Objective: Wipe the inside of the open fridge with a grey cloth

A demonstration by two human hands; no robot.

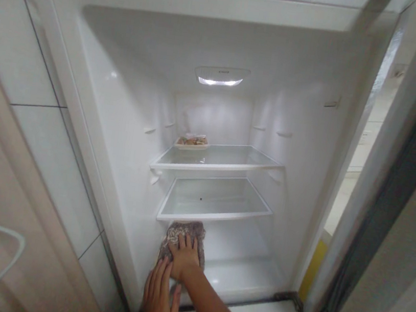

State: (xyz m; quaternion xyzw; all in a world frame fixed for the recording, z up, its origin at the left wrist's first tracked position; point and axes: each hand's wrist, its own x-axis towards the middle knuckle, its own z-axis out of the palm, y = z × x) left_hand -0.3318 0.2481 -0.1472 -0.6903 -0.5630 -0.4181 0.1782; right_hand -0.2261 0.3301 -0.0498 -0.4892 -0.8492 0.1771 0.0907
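- Two hands are seen low in the open fridge (92, 124). The right hand (183, 256) is laid flat, fingers spread, on a grey-brown cloth (185, 233). The cloth is pressed onto the white fridge floor (238, 274), under the lowest glass shelf (217, 198).
- The left hand (159, 299) is held flat with fingers together, near the front edge, just beside the right wrist. Nothing is gripped by it.
- Knuckles could be bumped on the lowest shelf if the cloth is pushed far back, because the shelf sits close above.
- A shelf could be knocked loose if it is hit from below.
- The small food tray (192, 142) on the upper shelf (226, 159) could be shaken if the shelves are jolted.
- The fridge door (391, 202) stands open at the right and could be bumped.
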